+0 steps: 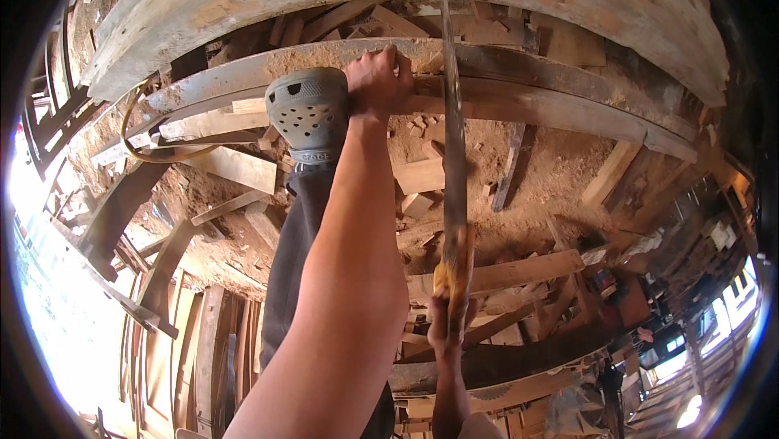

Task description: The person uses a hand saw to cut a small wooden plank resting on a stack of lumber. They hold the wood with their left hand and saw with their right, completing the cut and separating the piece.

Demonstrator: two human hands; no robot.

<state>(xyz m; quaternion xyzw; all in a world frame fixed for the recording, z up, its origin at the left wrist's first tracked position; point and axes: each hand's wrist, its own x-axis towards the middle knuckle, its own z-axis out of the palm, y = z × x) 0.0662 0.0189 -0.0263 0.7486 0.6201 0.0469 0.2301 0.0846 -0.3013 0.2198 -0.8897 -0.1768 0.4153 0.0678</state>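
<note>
My left hand (377, 78) grips a curved, sawdust-covered wooden beam (535, 66) at top centre, its fingers bent over it. Beside that hand, my foot in a grey perforated clog (300, 110) rests on the same beam. My right hand (450, 317) is closed on the yellow-and-wood handle of a long handsaw (453, 163) at lower centre. The saw's narrow blade points away from me, crossing the beam just right of my left hand. Whether the teeth have cut into the wood, I cannot tell.
A large pale curved timber (617, 17) lies beyond the beam. Offcuts (418, 175) and sawdust cover the dirt ground. A yellowish hose loop (130, 139) hangs at left. Planks (211, 342) stand at lower left; dark clutter (617, 293) fills the right, and bright openings show at both sides.
</note>
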